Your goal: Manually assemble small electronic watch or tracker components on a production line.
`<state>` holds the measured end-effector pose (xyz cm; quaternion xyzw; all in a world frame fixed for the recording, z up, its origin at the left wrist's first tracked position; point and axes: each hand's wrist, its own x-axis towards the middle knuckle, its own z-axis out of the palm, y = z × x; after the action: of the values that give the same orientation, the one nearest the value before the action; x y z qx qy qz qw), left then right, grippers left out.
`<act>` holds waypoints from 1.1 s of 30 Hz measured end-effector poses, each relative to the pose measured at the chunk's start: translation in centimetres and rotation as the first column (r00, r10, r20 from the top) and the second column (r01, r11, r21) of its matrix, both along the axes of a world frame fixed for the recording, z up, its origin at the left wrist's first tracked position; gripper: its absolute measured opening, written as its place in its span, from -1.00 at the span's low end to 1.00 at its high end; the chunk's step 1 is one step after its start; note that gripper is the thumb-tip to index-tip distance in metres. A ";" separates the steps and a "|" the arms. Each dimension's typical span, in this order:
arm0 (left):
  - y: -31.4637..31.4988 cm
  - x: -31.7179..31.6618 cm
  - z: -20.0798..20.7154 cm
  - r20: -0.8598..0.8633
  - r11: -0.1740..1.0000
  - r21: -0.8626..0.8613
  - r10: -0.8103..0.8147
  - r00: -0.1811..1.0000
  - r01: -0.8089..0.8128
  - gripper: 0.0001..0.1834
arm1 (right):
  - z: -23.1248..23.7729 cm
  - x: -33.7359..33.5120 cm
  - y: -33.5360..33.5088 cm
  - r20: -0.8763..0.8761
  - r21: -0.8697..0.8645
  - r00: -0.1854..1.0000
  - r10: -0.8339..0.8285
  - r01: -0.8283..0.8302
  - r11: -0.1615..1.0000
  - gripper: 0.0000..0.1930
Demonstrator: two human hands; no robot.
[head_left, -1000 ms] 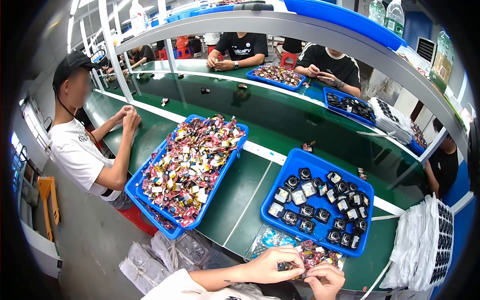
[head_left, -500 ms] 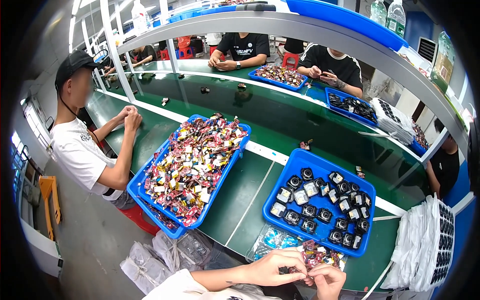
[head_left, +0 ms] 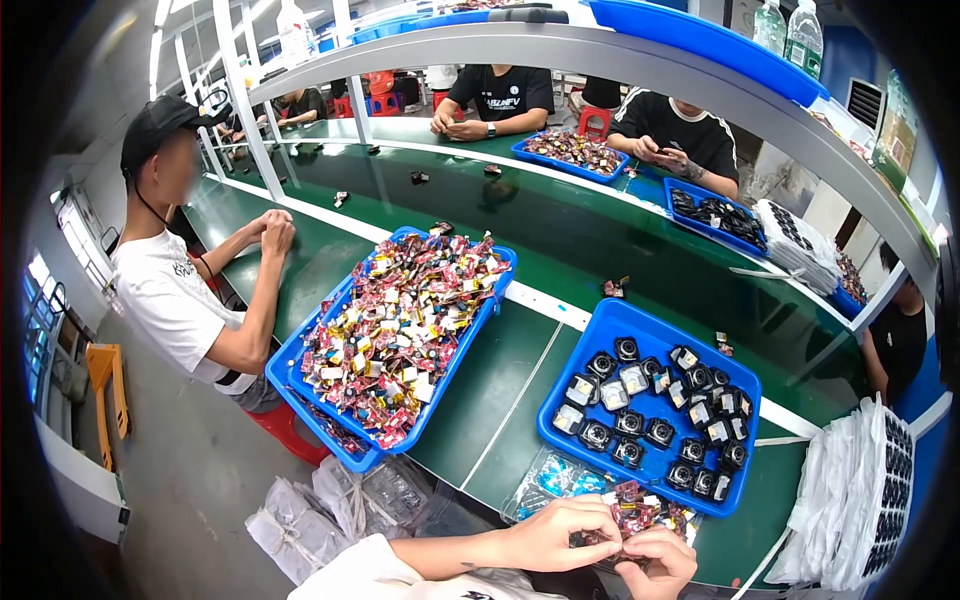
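Observation:
Close together at the bench's near edge, my left hand [head_left: 562, 535] and my right hand [head_left: 657, 562] are closed, fingertips meeting. Whatever they pinch is too small and covered by the fingers to make out. Just beyond the fingers lies a small pile of red circuit boards [head_left: 640, 508] with wires and pale parts. Next to it is a clear plastic bag with blue pieces [head_left: 565, 476]. Past these stands a blue tray [head_left: 562, 372] holding several black camera-like modules [head_left: 628, 423], some showing pale square backs.
Left of me, a blue tray [head_left: 505, 290] is heaped with red boards. Stacked white-wrapped trays [head_left: 835, 505] stand at the right. A metal shelf frame [head_left: 600, 55] spans overhead. A person in white [head_left: 170, 290] sits at the left; others work across the green belt [head_left: 440, 215].
The whole view has shifted slightly, so things sit a little further right. My hands stay together at the same spot, with only slight finger movement.

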<state>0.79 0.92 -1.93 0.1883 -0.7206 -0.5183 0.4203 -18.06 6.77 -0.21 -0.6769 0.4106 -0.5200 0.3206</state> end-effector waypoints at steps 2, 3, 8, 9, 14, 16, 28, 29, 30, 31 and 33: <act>0.1 0.0 -0.1 0.010 0.999 0.025 0.024 1.000 -0.024 -0.93 | 0.9 0.4 -0.1 -0.062 -0.067 0.997 -0.039 0.034 0.997 -0.77; 0.1 0.0 -0.2 0.020 0.999 0.022 0.026 0.999 -0.026 -0.92 | 0.6 0.4 0.0 -0.062 -0.065 0.997 -0.039 0.034 0.997 -0.77; 0.0 -0.2 0.1 0.015 0.999 -0.031 0.027 1.000 -0.027 -0.91 | -0.3 0.2 -0.2 -0.023 -0.103 0.986 -0.163 0.160 0.982 -0.88; -0.1 -0.2 0.1 0.016 0.998 -0.046 0.036 0.999 -0.035 -0.92 | -0.4 0.3 -0.2 0.006 -0.068 0.979 -0.204 0.204 0.977 -0.89; -0.4 0.0 0.1 0.001 0.996 -0.082 0.047 0.999 -0.047 -0.92 | -0.1 0.6 -0.6 -0.073 -0.074 0.982 -0.177 0.171 0.982 -0.83; -0.4 0.0 0.1 0.019 0.995 -0.069 0.067 0.998 -0.066 -0.92 | 0.0 0.8 -0.8 -0.049 -0.092 0.985 -0.165 0.160 0.983 -0.83; -0.2 -0.4 0.8 0.033 0.989 -0.052 0.139 0.990 -0.137 -0.94 | -1.5 0.4 -0.7 0.031 -0.126 0.986 -0.165 0.167 0.978 -0.73; 0.0 -0.3 1.0 0.057 0.983 -0.061 0.177 0.983 -0.173 -0.93 | -1.1 0.8 -0.7 0.037 -0.102 0.984 -0.172 0.175 0.979 -0.75; -0.1 0.1 1.3 0.068 0.980 -0.070 0.191 0.979 -0.187 -0.92 | -0.9 1.0 -1.1 0.043 -0.110 0.986 -0.160 0.164 0.980 -0.76; -0.4 0.0 1.3 0.074 0.980 -0.091 0.186 0.980 -0.179 -0.91 | -1.0 0.8 -1.2 0.050 -0.130 0.984 -0.169 0.174 0.976 -0.77; -0.9 -0.2 1.2 0.088 0.972 -0.136 0.206 0.975 -0.193 -0.89 | -1.3 0.8 -1.6 0.102 -0.089 0.982 -0.160 0.169 0.982 -0.79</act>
<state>0.54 0.05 -0.74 0.2587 -0.7498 -0.4165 0.4442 -17.30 5.21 -1.54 -0.6301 0.4240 -0.5955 0.2620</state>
